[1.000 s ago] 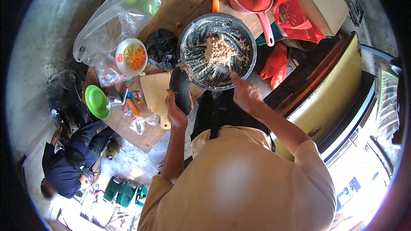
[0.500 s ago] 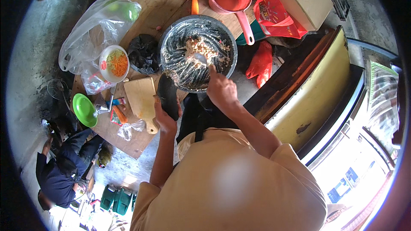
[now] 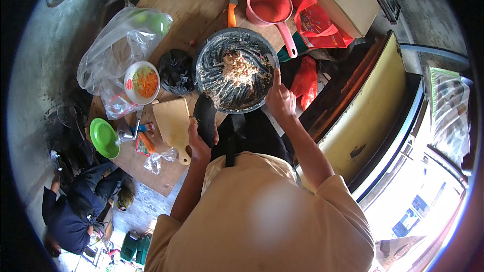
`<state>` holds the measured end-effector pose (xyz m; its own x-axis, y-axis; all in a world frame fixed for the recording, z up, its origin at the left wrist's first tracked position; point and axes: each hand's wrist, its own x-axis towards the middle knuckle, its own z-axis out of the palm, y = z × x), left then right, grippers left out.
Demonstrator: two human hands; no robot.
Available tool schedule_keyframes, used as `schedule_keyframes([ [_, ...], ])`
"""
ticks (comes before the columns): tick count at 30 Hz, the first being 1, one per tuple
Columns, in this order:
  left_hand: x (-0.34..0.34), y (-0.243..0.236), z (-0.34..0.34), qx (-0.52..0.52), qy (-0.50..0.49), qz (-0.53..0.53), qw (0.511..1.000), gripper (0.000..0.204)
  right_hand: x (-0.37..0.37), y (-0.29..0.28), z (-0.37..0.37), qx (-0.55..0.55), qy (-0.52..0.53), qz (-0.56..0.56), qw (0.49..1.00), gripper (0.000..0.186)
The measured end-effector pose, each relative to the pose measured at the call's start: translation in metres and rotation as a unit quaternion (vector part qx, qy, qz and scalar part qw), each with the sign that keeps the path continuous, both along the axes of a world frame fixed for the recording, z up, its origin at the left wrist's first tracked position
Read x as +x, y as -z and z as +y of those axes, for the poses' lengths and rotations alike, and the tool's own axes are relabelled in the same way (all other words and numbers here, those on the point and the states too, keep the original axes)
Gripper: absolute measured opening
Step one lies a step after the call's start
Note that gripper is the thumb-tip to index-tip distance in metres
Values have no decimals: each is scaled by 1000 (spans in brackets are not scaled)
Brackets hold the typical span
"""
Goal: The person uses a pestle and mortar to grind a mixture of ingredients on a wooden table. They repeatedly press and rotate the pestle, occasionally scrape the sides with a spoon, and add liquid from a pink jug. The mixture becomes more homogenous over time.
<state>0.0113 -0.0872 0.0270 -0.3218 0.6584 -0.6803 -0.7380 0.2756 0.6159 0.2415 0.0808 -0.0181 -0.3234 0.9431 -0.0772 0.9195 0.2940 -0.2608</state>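
Observation:
A wide, dark stone mortar (image 3: 201,53) sits at the table's edge in front of me, with a crumbly, pale brown ground mixture (image 3: 239,69) heaped in its middle and smears over its inner wall. My left hand (image 3: 199,141) is closed round a thick dark pestle (image 3: 204,116), whose paste-covered end leans at the mortar's lower left rim. At the right rim is my right hand (image 3: 282,102), its index finger stretched along the edge and the other fingers curled. Whatever those curled fingers hold, if anything, is hidden.
Left of the mortar are a black plastic bag (image 3: 176,72), a bowl of shredded vegetables (image 3: 144,64), a cutting board (image 3: 171,121) and a green plate (image 3: 104,138). Beyond it lie an orange-handled knife (image 3: 232,15) and a pink dipper (image 3: 269,7). Another person (image 3: 73,216) sits lower left.
My right hand has moved from over the mortar out to its right rim. The metal spoon seen earlier in the mixture no longer shows. The pestle stays in my left hand.

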Motion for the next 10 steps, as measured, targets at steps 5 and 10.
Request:
schedule_keyframes([
  [5, -22, 13, -5, -14, 46, -7, 999, 69, -26, 6, -14, -58, 89, -62, 992, 78],
  [10, -34, 11, 9, -62, 42, 11, 997, 69, -69, 21, -17, -128, 141, 33, 981, 91],
])
